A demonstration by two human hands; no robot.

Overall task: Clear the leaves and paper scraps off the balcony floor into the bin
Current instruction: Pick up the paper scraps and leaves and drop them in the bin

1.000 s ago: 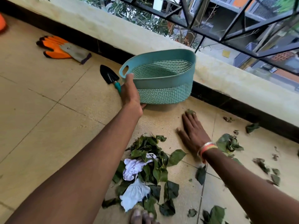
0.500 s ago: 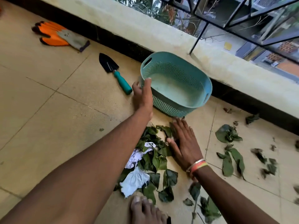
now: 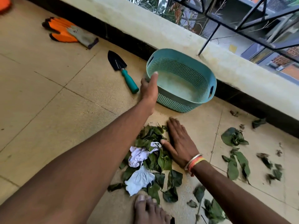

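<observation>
Leaves [image 3: 163, 160] strewn over balcony floor [image 3: 48, 97], tan tiles filling the view from 6 to 11 o'clock. Pale parapet ledge [image 3: 161, 29] running along the top from 12 to 3 o'clock, dark skirting [image 3: 129, 44] below it. Teal perforated bin [image 3: 178, 103] at 1 o'clock, on the floor just beside the skirting. Main heap of green leaves at 6 o'clock, between the two forearms, near the bin but apart from it. Looser leaves [image 3: 233, 138] spread toward 4 o'clock.

Left hand [image 3: 149, 89] at 12 o'clock, fingers grasping the bin's near rim, thumb hooked over the edge. Right hand [image 3: 179, 143] palm down at the heap's 3 o'clock edge, fingers released and straight, thumb touching the leaves. Bangles [image 3: 194, 161] on its wrist. Bare foot [image 3: 148, 210] at the bottom edge, toes just beside the heap.

Orange-and-grey gloves [image 3: 68, 32] at 10 o'clock, near the skirting. Trowel [image 3: 123, 71], black blade and teal handle, lying at the bin's 9 o'clock, handle end near the left hand. Two crumpled white paper scraps [image 3: 139, 155] inside the heap, one at 6 o'clock of the other.
</observation>
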